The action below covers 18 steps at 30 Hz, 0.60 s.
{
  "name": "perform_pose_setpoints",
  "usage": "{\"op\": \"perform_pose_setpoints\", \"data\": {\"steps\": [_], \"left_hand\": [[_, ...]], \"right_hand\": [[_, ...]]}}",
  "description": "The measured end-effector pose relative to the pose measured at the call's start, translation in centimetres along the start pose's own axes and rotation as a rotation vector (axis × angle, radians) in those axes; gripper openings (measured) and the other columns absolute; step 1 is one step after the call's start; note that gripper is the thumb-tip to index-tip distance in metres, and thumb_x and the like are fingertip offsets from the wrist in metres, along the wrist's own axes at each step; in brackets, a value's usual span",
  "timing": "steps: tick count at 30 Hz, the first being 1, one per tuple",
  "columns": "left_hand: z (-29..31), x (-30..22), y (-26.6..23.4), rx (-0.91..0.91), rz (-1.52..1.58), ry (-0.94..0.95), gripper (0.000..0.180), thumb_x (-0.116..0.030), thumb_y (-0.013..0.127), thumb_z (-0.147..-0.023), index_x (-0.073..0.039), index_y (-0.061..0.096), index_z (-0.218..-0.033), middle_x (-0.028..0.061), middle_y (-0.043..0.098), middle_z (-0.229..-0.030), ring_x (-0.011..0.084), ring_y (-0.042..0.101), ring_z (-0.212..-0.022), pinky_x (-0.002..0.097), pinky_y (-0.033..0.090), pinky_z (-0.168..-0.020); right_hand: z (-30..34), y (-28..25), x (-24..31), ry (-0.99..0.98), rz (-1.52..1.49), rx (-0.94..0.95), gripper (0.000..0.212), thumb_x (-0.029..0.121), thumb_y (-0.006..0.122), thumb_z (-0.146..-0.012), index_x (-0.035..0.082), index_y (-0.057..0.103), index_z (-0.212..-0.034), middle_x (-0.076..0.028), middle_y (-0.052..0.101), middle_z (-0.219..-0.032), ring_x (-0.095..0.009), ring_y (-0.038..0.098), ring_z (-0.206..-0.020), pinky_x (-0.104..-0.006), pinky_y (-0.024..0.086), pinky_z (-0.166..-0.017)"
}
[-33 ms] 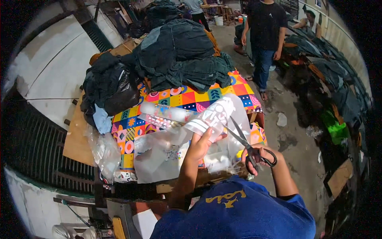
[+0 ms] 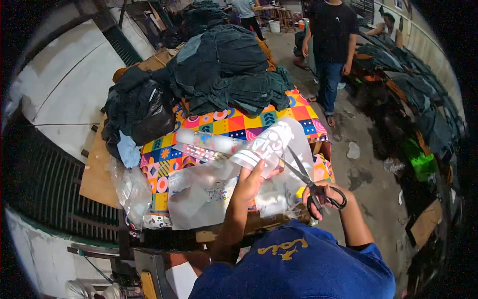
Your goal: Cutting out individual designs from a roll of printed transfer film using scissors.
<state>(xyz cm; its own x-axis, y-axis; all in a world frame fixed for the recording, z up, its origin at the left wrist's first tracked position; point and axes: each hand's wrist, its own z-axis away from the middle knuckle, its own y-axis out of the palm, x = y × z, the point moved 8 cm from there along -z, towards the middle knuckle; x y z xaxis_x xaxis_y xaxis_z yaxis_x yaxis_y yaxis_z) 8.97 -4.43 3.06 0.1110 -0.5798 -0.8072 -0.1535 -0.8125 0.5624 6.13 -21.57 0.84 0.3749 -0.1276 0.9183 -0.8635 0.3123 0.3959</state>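
My left hand is closed on a curled translucent plastic sheet with white print, thumb on top and fingers underneath. It is held up over the near part of the table. In my right hand is a pair of black-handled scissors. Its blades are spread apart and point up and left, close by the sheet's right side. I cannot tell whether they touch it. Behind the held sheet lie rolled clear sheets with coloured prints. A flat translucent sheet covers the table's near left part.
A colourful patterned cloth covers the table. Dark garments are heaped at its far end, with a black plastic bag at left. Crumpled clear plastic hangs at the left edge. A person stands beyond, right; more garments line the right.
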Motion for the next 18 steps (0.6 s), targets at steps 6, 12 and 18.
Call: {"op": "perform_pose_setpoints", "data": {"steps": [6, 12, 18], "left_hand": [[-0.2, 1.9, -0.5, -0.061, -0.041, -0.001, 0.046, -0.008, 0.039, -0.093, -0.008, 0.023, -0.137, 0.0128, 0.035, -0.136, 0.0296, 0.04, -0.122, 0.0501, 0.043, -0.09], [-0.8, 2.1, 0.3, -0.038, -0.03, 0.044, 0.043, -0.009, 0.036, -0.094, -0.011, 0.025, -0.136, 0.011, 0.035, -0.136, 0.0299, 0.04, -0.123, 0.0509, 0.041, -0.092], [-0.8, 2.9, -0.1, -0.036, -0.052, 0.064, 0.042, -0.009, 0.033, -0.095, -0.011, 0.024, -0.136, 0.0102, 0.034, -0.137, 0.0289, 0.038, -0.123, 0.0531, 0.037, -0.097]], "right_hand": [[0.7, -0.5, -0.4, -0.011, -0.039, 0.01, 0.077, 0.068, 0.045, -0.078, -0.004, 0.05, -0.104, -0.012, 0.059, -0.064, -0.018, 0.058, -0.053, -0.026, 0.043, -0.048], [1.5, -1.2, -0.7, -0.019, -0.096, -0.004, 0.076, 0.066, 0.045, -0.08, -0.007, 0.049, -0.102, -0.011, 0.057, -0.061, -0.019, 0.057, -0.053, -0.0276, 0.044, -0.049], [1.7, -0.8, -0.7, -0.009, -0.111, -0.053, 0.075, 0.067, 0.043, -0.079, -0.005, 0.051, -0.101, -0.01, 0.057, -0.061, -0.019, 0.057, -0.053, -0.0271, 0.044, -0.048]]}}
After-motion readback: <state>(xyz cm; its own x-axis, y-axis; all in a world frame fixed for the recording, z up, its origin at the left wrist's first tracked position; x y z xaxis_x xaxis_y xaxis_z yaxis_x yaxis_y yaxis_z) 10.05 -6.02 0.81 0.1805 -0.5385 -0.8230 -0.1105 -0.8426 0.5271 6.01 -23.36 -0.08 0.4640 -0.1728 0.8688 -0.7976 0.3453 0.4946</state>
